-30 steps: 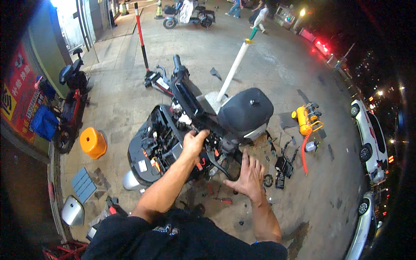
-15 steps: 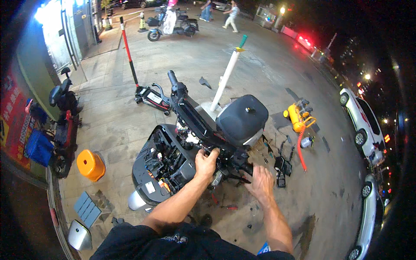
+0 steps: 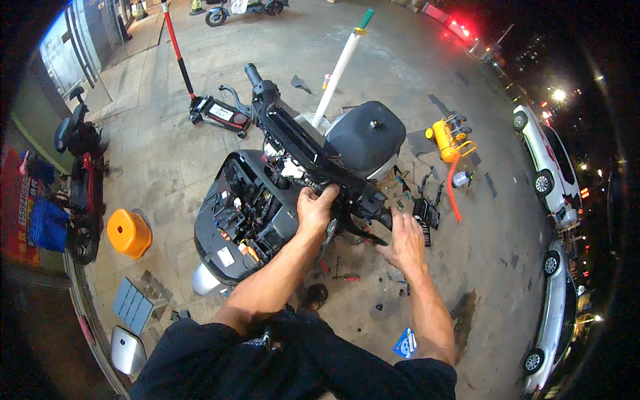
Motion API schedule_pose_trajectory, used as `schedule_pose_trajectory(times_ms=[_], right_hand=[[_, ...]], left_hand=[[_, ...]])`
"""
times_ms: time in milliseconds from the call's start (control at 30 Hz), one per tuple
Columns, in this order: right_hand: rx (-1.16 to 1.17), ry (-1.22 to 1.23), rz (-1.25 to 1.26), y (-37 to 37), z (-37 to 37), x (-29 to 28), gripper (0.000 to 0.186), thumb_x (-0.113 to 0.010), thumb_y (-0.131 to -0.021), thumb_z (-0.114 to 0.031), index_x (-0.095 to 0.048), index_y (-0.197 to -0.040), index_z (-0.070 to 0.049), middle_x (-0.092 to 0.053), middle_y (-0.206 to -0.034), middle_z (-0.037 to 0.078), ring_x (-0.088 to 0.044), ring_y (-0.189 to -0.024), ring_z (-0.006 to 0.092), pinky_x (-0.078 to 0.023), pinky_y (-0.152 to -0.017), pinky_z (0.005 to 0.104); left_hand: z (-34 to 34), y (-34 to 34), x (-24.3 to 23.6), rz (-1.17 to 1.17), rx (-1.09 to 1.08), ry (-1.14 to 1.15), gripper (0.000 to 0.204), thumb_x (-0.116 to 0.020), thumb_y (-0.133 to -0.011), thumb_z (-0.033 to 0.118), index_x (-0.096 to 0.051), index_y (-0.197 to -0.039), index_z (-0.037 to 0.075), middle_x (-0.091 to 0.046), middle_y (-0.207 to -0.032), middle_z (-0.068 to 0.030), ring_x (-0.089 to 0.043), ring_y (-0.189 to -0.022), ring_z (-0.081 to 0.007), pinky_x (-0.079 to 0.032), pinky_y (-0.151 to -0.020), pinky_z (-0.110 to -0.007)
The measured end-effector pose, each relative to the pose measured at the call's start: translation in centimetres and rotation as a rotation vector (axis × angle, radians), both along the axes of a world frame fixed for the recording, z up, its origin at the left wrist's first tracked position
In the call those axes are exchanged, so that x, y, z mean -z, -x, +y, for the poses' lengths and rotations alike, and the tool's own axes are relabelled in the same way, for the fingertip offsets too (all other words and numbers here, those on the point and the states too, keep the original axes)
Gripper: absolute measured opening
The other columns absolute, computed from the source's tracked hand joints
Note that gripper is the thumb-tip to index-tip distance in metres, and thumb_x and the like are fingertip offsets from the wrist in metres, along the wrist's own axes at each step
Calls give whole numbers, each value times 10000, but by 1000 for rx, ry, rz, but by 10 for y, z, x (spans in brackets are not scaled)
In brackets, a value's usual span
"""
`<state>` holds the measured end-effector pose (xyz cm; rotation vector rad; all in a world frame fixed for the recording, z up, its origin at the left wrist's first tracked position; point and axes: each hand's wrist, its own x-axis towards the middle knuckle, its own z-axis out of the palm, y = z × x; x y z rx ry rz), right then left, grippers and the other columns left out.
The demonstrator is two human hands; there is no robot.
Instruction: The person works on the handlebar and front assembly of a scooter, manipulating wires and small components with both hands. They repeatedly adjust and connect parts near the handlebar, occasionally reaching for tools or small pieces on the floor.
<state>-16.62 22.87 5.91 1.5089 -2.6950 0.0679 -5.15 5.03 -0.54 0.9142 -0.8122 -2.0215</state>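
A partly dismantled electric scooter stands in front of me, its front body panel [image 3: 220, 257] off to expose wiring and connectors. Along the black handlebar cover [image 3: 297, 137], my left hand [image 3: 316, 212] is closed at the near edge, its thumb on top; what lies beneath its fingers is hidden. My right hand [image 3: 404, 239] is curled round the right handlebar grip [image 3: 381, 217], fingers over the end and thumb below by the brake lever. The left grip [image 3: 253, 75] points away from me. Behind the bar is the scooter's dark seat [image 3: 369, 133].
A red-handled floor jack [image 3: 220, 113] and a white post [image 3: 339, 73] stand beyond the scooter. An orange stool [image 3: 129, 233] is at left. To the right lie a yellow air compressor [image 3: 445, 139] with a red hose and scattered tools. Cars are parked at far right.
The view has tipped downward, so the scene sits higher in the picture. Both hands keep their places on the handlebar.
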Motion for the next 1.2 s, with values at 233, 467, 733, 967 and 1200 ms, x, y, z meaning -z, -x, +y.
schedule_pose_trajectory(times_ms=[233,467,733,967,1200], right_hand=[[-36,-82,-31,0,-1,-9,1133,-935,-534,-308,-377,-1464,20,-542,-1266,194,-529,-1193,368,-444,-1009,455],[-79,-81,-56,7,-5,-16,1071,-938,-542,-325,-422,-1408,37,-579,-1236,212,-573,-1162,379,-485,-956,450],[-79,-151,-61,3,-5,-19,1173,-938,-581,-398,-334,-1488,34,-562,-1256,206,-565,-1164,375,-484,-937,486],[-72,-118,-29,7,-10,-11,1124,-942,-532,-336,-380,-1435,28,-572,-1242,209,-569,-1164,384,-474,-972,466],[-103,-132,-44,9,-9,-14,1104,-932,-562,-331,-374,-1445,28,-567,-1251,213,-567,-1170,380,-460,-984,463]], left_hand=[[-7,1,2,3,18,-42,379,-799,-774,161,-565,-1009,-23,-645,-902,-58,-607,-785,-150,-493,-697,-304],[-7,2,7,127,32,-74,455,-793,-772,153,-546,-1096,-49,-657,-953,-90,-632,-831,-185,-515,-761,-321],[-10,5,15,103,35,-50,443,-802,-765,131,-531,-1066,-49,-647,-954,-84,-611,-849,-170,-504,-793,-314],[-5,1,3,27,10,20,345,-733,-830,147,-597,-1075,-53,-685,-947,-105,-644,-826,-192,-521,-765,-331],[-7,-8,-13,101,154,57,339,-711,-851,161,-627,-1097,-56,-691,-964,-119,-644,-851,-204,-520,-777,-339]])
